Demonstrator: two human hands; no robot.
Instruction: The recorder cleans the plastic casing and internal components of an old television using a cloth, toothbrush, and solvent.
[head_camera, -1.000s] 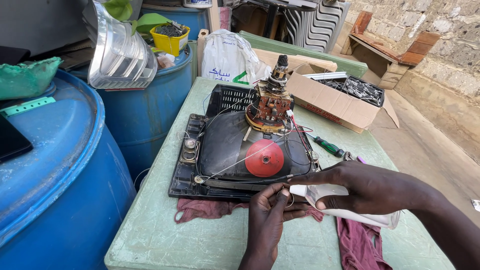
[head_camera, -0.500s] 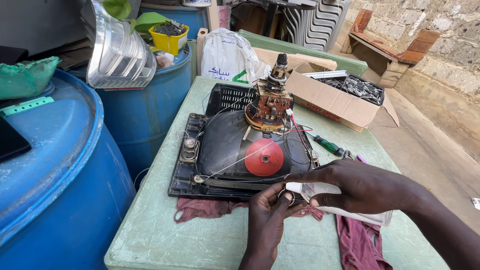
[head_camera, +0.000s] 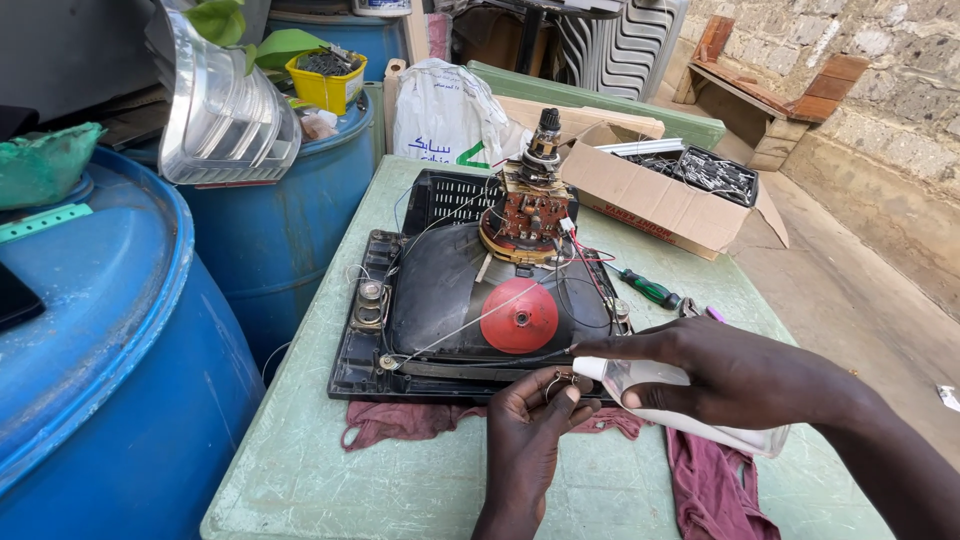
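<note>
R hand (head_camera: 735, 375) grips bottle (head_camera: 690, 405) by tube (head_camera: 470, 290)

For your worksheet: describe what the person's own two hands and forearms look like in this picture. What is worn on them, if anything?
Both are bare. The left hand shows no glove, ring or watch, and its forearm, seen down to the picture's lower edge, has no sleeve. The right hand is likewise ungloved and without jewellery; its forearm runs bare to the lower right corner, with no sleeve or cuff in view. Fingernails are short and unpainted.
</note>
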